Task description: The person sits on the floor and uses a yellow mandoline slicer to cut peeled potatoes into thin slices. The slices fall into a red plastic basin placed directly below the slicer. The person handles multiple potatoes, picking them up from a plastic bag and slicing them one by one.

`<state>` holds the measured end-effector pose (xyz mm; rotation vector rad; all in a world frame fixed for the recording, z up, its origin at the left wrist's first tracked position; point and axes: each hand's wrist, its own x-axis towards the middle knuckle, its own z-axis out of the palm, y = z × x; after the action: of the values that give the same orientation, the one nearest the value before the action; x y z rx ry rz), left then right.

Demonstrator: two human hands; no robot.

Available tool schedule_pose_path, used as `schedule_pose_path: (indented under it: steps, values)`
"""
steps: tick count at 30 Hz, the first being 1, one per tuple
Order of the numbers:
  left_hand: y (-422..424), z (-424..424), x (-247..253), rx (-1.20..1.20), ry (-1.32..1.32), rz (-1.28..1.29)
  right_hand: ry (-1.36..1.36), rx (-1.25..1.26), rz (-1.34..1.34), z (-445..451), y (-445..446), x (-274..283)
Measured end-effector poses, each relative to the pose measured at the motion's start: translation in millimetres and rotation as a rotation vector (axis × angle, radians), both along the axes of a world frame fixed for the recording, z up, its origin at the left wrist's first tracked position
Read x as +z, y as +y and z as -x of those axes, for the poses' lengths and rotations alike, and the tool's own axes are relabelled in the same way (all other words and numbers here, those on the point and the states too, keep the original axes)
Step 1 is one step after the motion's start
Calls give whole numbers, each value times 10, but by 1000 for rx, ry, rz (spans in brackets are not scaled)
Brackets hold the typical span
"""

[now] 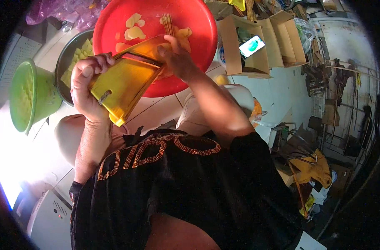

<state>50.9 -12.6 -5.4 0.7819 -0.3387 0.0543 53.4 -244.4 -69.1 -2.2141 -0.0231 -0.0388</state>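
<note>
My left hand (pixel 90 84) grips the near part of a yellow mandoline slicer (pixel 118 82), which is tilted over a red plastic basin (pixel 208 40). My right hand (pixel 177 57) is at the slicer's far end, fingers bent around its edge; what they close on is partly hidden. Just beyond those fingertips, a bundle of thin sticks (pixel 167 24), like a bamboo brush, points away from me. Pale yellow slices (pixel 134 32), seemingly potato, lie in the basin, and more show beneath the slicer.
Left of the basin stand a dark metal bowl (pixel 61 56) of cut pale pieces and a green bucket (pixel 49 93). A lit phone (pixel 252 47) rests at an open cardboard box (pixel 232 43). A round yellow item (pixel 222 80) is by my knee. Clutter lines the right wall.
</note>
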Motion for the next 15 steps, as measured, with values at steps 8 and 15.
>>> schedule_pose_path:
  steps: [8,15]
  values:
    - [-49,17,28,44,44,-48,174,-100,-468,38,-60,71]
    - [-40,18,29,49,45,-12,37,-39,-283,114,34,253]
